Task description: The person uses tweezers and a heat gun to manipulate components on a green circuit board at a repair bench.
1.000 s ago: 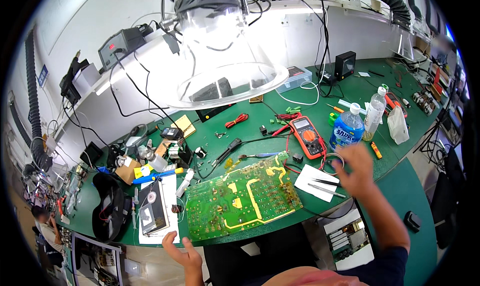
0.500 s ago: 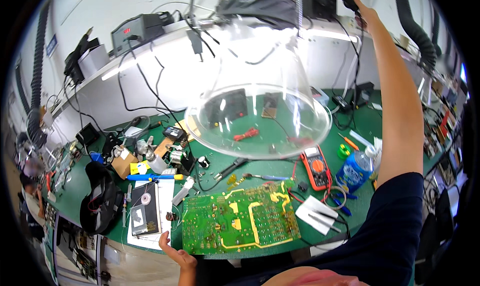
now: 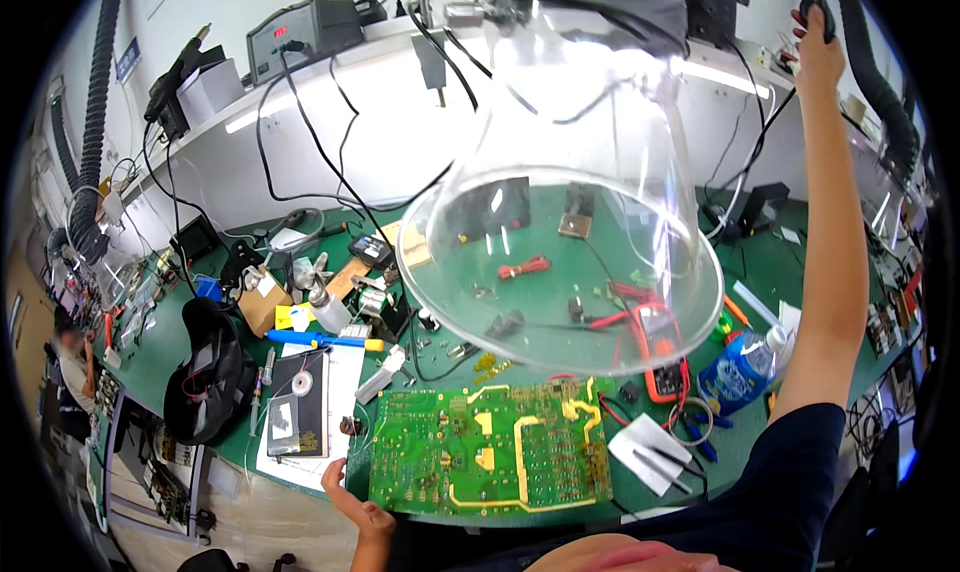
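High at the right, my right hand (image 3: 818,52) is wrapped round the black handle of a hot-air gun (image 3: 817,0), whose upper end runs into the dark rim. Low in the picture, my left hand (image 3: 357,504) holds nothing, with a finger stretched upward. It is by the lower left corner of a green circuit board (image 3: 408,442), which lies flat with its soldered side and yellowish tracks up. Beside that hand are a black notebook (image 3: 313,412) and white paper (image 3: 347,377). A clear hood (image 3: 560,357) hangs over the bench between my hands.
The red multimeter (image 3: 664,383), a blue bottle (image 3: 733,372) and a white pad with probes (image 3: 650,454) sit right of the board. A black cap (image 3: 205,382) and a blue desoldering pump (image 3: 318,340) lie left. Stations (image 3: 305,40) stand on the shelf.
My right hand has moved right with the hot-air gun, away from the station with the display. The view has shifted, so the hood and bench items sit further right. My left hand stays by the board.
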